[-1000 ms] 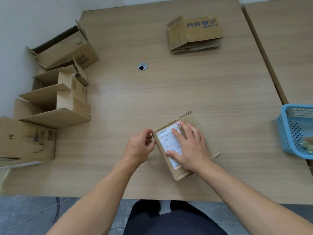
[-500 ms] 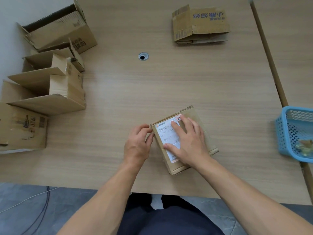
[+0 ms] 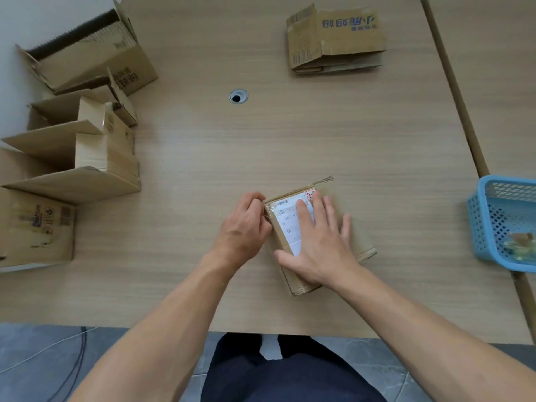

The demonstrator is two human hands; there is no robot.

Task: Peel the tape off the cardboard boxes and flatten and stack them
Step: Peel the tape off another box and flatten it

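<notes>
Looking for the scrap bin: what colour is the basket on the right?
Light blue; the mesh basket shows best in the head view.

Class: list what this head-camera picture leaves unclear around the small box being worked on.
All in the head view:
1. The left hand hides its own fingers against the small box; what they pinch is unclear.
2. The shipping label: the right hand covers part; print too small.
3. The blue basket: cut by the right edge; contents blurred.

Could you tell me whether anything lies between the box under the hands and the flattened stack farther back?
Nothing visible does: only bare table lies between the small box and the flattened stack; the cable hole sits left of that line.
</notes>
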